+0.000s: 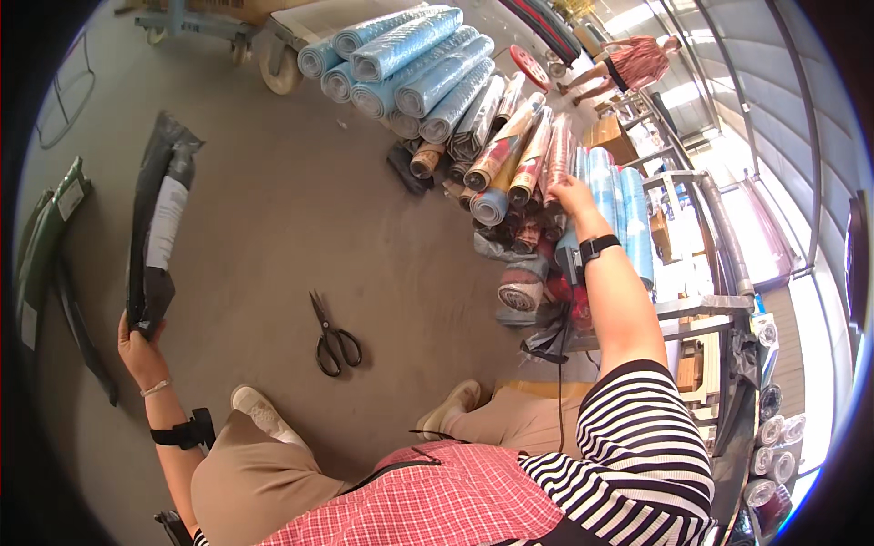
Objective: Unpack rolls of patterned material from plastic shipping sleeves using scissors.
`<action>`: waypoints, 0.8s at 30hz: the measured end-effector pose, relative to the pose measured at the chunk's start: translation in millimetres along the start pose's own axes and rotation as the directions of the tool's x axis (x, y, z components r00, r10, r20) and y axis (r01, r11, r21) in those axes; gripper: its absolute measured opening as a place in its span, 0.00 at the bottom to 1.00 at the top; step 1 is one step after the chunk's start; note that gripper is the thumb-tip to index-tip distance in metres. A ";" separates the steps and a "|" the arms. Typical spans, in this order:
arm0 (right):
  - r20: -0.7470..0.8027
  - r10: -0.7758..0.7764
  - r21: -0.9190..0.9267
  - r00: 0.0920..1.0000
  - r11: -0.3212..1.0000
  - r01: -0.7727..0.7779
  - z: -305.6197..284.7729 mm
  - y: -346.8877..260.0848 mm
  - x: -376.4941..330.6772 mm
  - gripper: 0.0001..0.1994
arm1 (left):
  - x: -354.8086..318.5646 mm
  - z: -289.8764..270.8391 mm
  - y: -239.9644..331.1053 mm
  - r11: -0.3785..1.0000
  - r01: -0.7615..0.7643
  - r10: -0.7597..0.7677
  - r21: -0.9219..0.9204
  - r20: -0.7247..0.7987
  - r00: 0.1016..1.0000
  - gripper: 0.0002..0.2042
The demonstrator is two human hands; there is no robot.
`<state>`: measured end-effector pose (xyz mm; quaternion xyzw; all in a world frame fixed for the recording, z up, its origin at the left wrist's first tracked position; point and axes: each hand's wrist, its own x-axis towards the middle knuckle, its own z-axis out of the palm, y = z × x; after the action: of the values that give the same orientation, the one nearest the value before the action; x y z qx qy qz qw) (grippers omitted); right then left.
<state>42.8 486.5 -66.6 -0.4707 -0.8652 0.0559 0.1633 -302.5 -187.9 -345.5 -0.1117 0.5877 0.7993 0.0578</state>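
The fingers of my left hand (141, 355) are closed on the near end of a long black plastic package (146, 227) with a pale label (167, 218). My thumb lies along one side of that end and the other fingers curl round the opposite side, so nearly all of the package extends away from me, past my fingertips. It is to the left of the scissors (325, 341), its far end reaching well beyond them; I cannot tell whether that end touches the floor (273, 237).

My right hand (574, 196) is out to the right of the scissors and beyond them, at a pile of rolls. Its fingers are at the near end of a reddish roll (559, 150) in clear wrap, which points away from them; I cannot tell whether they grip it or only rest against it.

The scissors lie on the floor between my arms, touched by neither hand, blades pointing away from me. Farther left of them than my package, more dark packages (41, 246) lie on the floor. Beyond the scissors and a little to the right is a stack of blue rolls (405, 77). My left shoe (264, 414) is near the scissors on my side, my right shoe (455, 405) to their right. Far beyond them to the right is another person (642, 64) in a reddish top.
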 end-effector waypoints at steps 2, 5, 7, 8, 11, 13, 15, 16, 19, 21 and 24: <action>-0.092 0.125 0.044 0.988 0.992 -0.122 14.3 12.1 4.8 0.19 | -16.4 16.0 10.4 0.996 -0.049 0.039 0.071 0.139 0.990 0.22; -0.301 -0.409 -0.190 0.862 0.911 0.366 22.8 -40.6 -26.7 0.27 | -38.4 34.3 32.9 0.949 -0.145 0.054 0.280 0.307 0.950 0.25; -0.071 -0.339 0.348 0.938 0.873 0.342 33.5 -107.7 -81.6 0.37 | -47.3 52.7 43.2 0.861 -0.309 0.107 0.405 0.449 0.887 0.24; 0.040 -0.433 0.568 0.900 0.751 0.337 38.9 -141.9 -114.0 0.41 | -55.1 63.5 45.5 0.872 -0.392 0.174 0.295 0.560 0.810 0.24; 0.331 -0.608 0.641 0.721 0.706 0.301 60.2 -234.9 -203.4 0.49 | -81.7 94.1 52.4 0.890 -0.340 0.003 0.304 0.741 0.672 0.19; 0.368 -0.754 0.682 0.544 0.617 0.393 84.1 -272.5 -243.0 0.49 | -99.6 108.5 61.0 0.967 -0.007 -0.209 0.253 0.814 0.543 0.18; 0.415 -0.780 0.700 0.469 0.603 0.384 103.2 -287.5 -270.1 0.45 | -111.9 112.3 70.5 0.972 0.017 -0.219 0.234 0.879 0.423 0.17; 0.455 -0.771 0.703 0.446 0.618 0.350 112.0 -289.8 -279.8 0.43 | -113.2 111.0 77.7 0.969 -0.014 -0.228 0.246 0.917 0.328 0.16; 0.504 -0.731 0.743 0.460 0.639 0.201 125.9 -280.9 -294.6 0.27 | -100.5 65.5 97.6 0.978 0.024 -0.206 0.209 0.930 0.304 0.20; 0.604 -0.611 0.693 0.511 0.720 0.040 120.0 -266.9 -280.2 0.20 | -72.6 3.2 112.3 0.988 0.102 -0.148 0.112 0.864 0.481 0.25; 0.514 -0.614 0.607 0.600 0.754 0.251 109.4 -243.4 -251.4 0.16 | -49.2 -108.8 128.9 0.735 -0.249 -0.019 0.631 0.386 0.922 0.20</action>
<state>-61.2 149.3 -166.3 -0.1268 -0.9094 0.3929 -0.0506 -271.7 -328.7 -244.9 0.1052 0.8192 0.5429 0.1521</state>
